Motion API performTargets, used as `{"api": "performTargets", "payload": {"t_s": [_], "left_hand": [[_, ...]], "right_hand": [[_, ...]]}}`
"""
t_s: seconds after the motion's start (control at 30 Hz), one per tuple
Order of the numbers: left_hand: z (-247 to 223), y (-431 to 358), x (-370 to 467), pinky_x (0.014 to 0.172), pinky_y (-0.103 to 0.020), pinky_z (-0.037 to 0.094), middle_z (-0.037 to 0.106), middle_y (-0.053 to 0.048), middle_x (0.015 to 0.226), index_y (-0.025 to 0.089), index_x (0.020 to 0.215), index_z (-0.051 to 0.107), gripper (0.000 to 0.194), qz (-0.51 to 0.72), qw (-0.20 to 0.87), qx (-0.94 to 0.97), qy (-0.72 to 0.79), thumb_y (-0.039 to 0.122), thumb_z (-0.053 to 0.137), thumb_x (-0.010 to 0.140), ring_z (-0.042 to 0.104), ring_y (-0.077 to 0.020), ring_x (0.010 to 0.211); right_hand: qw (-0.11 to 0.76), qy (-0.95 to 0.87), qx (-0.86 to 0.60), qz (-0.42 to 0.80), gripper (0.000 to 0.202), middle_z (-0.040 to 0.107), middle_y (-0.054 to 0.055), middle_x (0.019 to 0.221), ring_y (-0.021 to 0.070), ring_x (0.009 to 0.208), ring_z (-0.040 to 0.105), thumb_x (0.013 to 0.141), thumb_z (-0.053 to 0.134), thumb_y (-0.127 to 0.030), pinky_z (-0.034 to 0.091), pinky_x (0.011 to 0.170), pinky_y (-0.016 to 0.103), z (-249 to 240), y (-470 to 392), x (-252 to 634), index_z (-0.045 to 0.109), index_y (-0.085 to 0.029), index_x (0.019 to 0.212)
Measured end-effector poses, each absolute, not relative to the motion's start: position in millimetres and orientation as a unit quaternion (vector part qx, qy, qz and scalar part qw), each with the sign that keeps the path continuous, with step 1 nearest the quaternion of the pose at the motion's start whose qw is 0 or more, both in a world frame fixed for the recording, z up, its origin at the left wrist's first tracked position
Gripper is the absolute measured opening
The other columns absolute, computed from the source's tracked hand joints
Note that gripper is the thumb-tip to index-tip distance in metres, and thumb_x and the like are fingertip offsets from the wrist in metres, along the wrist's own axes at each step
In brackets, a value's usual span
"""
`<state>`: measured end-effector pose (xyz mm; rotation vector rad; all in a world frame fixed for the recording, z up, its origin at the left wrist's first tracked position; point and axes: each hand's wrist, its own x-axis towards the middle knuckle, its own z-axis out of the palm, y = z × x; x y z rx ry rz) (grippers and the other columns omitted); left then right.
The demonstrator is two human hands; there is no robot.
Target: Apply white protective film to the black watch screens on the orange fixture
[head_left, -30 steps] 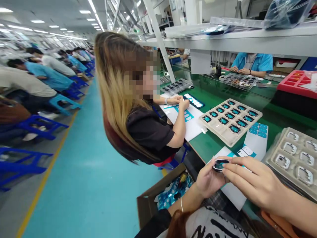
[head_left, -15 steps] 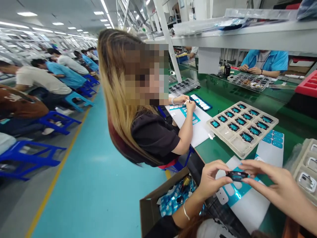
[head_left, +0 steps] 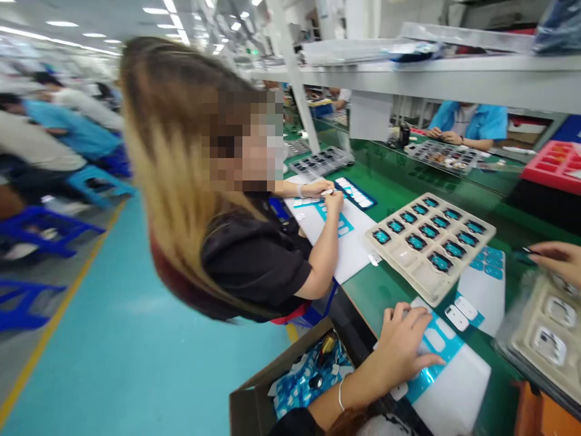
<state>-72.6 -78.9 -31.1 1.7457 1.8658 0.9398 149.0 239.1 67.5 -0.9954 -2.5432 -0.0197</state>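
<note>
My left hand (head_left: pixel 403 342) is open, its fingers spread over a sheet of blue film (head_left: pixel 447 357) with white rounded labels on it. The film lies on white backing paper (head_left: pixel 454 393). At the right edge my right hand (head_left: pixel 560 259) pinches a small black casing (head_left: pixel 524 253), which is blurred and partly out of sight behind the fingers. That hand is above the far end of a beige tray (head_left: pixel 529 363) that holds white-rimmed parts. A second beige tray (head_left: pixel 406 257) carries several black casings with blue faces.
A co-worker (head_left: pixel 263 260) sits on the left, both hands over white paper. A cardboard box (head_left: pixel 263 378) of blue film scraps stands below the table edge. Past the trays are a red bin (head_left: pixel 554 169) and another person in blue (head_left: pixel 490 127). A shelf (head_left: pixel 436 79) spans overhead.
My hands have parted. The right one has carried the black casing off to the right, while the left has let go and opened over the film. The view has shifted rightward.
</note>
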Motion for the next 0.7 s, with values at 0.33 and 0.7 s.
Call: {"api": "performTargets", "payload": {"t_s": [0.33, 0.7], "left_hand": [[-51.4, -87.2, -76.2, 0.093, -0.05, 0.045, 0.054, -0.01, 0.147, 0.028, 0.136, 0.058, 0.049, 0.201, 0.096, 0.677, 0.702, 0.043, 0.065, 0.09, 0.049, -0.0343, 0.122], [-30.8, -97.0, -57.1, 0.101, -0.062, 0.039, 0.044, -0.02, 0.153, 0.019, 0.146, 0.047, 0.071, 0.145, 0.085, 0.604, 0.779, 0.059, 0.058, 0.089, 0.041, -0.0434, 0.133]], "right_hand": [[-0.069, -0.864, -0.498, 0.034, 0.034, 0.062, 0.009, 0.125, 0.0228, 0.106, 0.064, 0.096, 0.062, -0.037, 0.057, 0.089, 0.043, 54.6, 292.2, 67.2, 0.06, -0.017, 0.124], [-0.099, -0.903, -0.417, -0.015, 0.03, 0.067, 0.013, 0.126, 0.0353, 0.122, 0.056, 0.094, 0.058, -0.027, 0.049, 0.093, 0.043, 96.1, 168.5, 87.6, 0.071, -0.015, 0.118]]}}
